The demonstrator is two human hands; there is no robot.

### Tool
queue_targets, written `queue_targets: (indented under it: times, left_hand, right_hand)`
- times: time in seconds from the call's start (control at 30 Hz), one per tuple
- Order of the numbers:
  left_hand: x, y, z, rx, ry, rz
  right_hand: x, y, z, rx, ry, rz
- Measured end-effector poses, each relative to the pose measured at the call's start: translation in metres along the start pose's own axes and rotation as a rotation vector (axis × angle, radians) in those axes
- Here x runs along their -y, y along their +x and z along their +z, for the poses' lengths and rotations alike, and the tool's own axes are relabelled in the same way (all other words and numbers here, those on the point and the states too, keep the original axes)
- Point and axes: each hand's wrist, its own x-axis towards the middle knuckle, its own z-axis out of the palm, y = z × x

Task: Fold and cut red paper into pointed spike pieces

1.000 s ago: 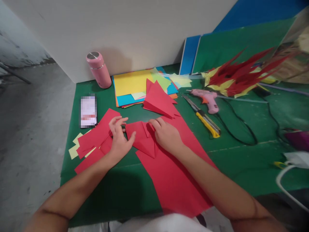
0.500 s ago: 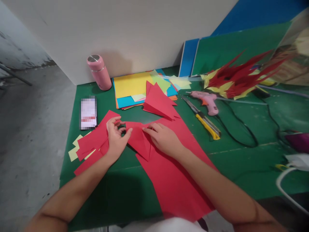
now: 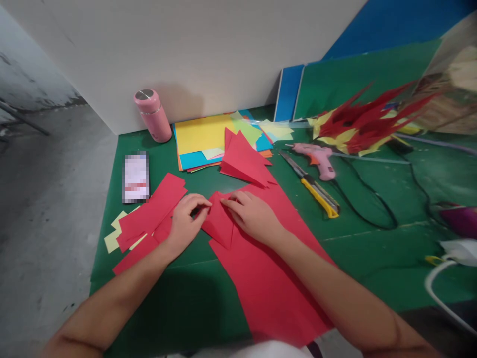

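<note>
A small folded red paper piece point(image 3: 219, 229) lies between my hands, over the upper left edge of a large red paper sheet point(image 3: 279, 283). My left hand point(image 3: 188, 219) is closed, thumb and fingers pinching the left side of the folded piece. On its right side my right hand point(image 3: 251, 214) is closed too, with fingertips at a crease near the top. Just beyond sit pointed folded red pieces point(image 3: 244, 156). Cut red paper strips point(image 3: 152, 209) overlap left of my left hand, with pale yellow scraps point(image 3: 112, 242) partly under them.
Behind are a pink bottle point(image 3: 153, 115), a phone point(image 3: 135, 176) and a coloured paper stack point(image 3: 203, 132). To the right lie a yellow utility knife point(image 3: 320, 196) with its blade out, a corded pink glue gun point(image 3: 316, 156) and a red-and-yellow paper flame shape point(image 3: 372, 119).
My left hand has moved right and closed in, folding the left flap of the small red piece over toward the middle. My right hand has stayed nearly in place.
</note>
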Motion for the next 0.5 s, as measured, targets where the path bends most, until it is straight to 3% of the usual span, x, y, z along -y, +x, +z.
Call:
queue_targets:
  times: [0.17, 0.5]
  left_hand:
    - [-0.0014, -0.002, -0.0008, 0.132, 0.165, 0.152]
    - [-0.0029, -0.0068, 0.0017, 0.224, 0.308, 0.406]
  right_hand:
    - [-0.0014, -0.0001, 0.0005, 0.0, 0.036, 0.002]
    - [-0.0024, 0.0002, -0.001, 0.019, 0.076, 0.011]
